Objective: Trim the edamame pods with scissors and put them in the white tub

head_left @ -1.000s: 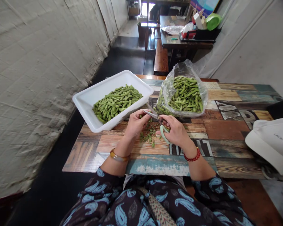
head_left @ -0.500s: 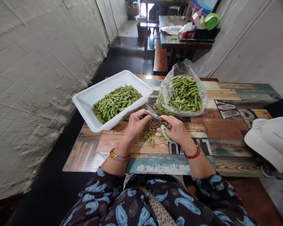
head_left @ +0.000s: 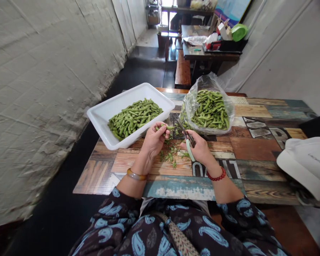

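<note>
Between the thumb and fingers of my left hand [head_left: 155,138] is a green edamame pod [head_left: 167,127], its tip pointing right. My right hand [head_left: 198,145] grips scissors [head_left: 190,149] with pale green handles; the blades point up and to the left, apart from the pod. Small green trimmings [head_left: 171,155] lie on the table beneath both hands. Beyond my left hand stands a white plastic tub [head_left: 100,122] holding a heap of edamame pods [head_left: 134,119]. A clear plastic bag [head_left: 188,106], its mouth open, holds more pods [head_left: 210,109] beyond my right hand.
The patchwork wooden table [head_left: 256,147] carries a white cap [head_left: 304,160] at its right side, with a black item [head_left: 316,127] behind it. Farther off are a wooden bench [head_left: 182,69] and a second table with a black tray [head_left: 226,45]. A rough white wall [head_left: 56,71] runs along the left.
The scissors' blades have moved right, away from my left hand, and tilt more upward. My hands are farther apart, and the pod in my left fingers now shows. The whole view has shifted slightly.
</note>
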Action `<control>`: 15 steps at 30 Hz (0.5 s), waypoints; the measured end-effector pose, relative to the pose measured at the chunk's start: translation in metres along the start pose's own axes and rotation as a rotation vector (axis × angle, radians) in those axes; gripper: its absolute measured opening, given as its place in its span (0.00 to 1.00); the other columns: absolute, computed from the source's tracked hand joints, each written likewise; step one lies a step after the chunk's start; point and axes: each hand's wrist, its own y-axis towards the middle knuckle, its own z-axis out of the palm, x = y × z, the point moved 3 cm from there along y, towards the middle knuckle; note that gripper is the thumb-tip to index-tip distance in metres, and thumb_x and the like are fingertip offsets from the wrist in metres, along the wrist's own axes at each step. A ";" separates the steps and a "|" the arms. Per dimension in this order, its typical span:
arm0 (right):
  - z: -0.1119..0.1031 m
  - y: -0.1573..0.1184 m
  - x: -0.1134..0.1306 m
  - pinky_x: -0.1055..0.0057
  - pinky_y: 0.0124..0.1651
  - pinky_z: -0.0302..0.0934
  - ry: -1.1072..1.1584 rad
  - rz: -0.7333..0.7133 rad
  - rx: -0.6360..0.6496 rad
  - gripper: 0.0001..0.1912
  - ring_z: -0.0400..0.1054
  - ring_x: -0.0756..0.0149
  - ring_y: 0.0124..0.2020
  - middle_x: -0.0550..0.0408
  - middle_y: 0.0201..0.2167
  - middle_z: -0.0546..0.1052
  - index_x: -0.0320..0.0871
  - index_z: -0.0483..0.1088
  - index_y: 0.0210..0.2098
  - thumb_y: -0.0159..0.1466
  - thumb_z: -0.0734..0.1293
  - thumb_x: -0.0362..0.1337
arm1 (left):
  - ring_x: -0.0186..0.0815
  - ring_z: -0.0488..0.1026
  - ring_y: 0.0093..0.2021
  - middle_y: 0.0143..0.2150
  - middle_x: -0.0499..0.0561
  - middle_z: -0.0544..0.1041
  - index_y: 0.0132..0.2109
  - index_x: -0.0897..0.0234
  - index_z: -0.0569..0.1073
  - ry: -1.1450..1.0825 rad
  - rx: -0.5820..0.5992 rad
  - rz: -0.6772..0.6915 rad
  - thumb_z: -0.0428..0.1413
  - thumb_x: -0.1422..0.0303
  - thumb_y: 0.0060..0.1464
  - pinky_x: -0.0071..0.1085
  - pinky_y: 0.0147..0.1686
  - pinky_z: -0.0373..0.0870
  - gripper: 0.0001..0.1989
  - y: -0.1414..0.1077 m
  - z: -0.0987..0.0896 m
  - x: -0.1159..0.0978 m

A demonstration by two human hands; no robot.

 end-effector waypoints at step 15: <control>0.006 -0.003 0.008 0.67 0.38 0.67 -0.030 -0.057 0.102 0.27 0.68 0.65 0.32 0.52 0.34 0.75 0.39 0.69 0.52 0.58 0.70 0.48 | 0.25 0.71 0.26 0.32 0.47 0.75 0.35 0.68 0.73 -0.040 0.041 0.040 0.69 0.69 0.42 0.22 0.26 0.67 0.15 -0.005 0.005 0.006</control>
